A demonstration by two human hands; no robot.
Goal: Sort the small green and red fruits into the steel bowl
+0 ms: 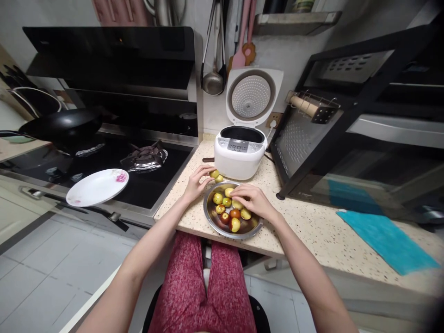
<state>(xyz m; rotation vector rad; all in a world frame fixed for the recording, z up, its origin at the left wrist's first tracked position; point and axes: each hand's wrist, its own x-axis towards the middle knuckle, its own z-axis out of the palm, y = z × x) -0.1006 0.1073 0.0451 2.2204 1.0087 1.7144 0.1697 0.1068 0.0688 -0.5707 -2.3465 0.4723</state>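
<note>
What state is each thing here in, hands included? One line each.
Rice cooker lid: raised open
Steel bowl: upright, holding fruits
Left hand: at fruits beside the bowl, grip unclear
Right hand: at fruits in the bowl, grip unclear
Wok: upright
Plate: face up
Ladle: hanging
Blue cloth: lying flat

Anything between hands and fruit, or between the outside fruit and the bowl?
Nothing visible blocks either: left hand is at the outside fruit by the rice cooker, right hand at inside fruit. Between outside fruit and bowl interior, only the bowl's far rim.
</note>
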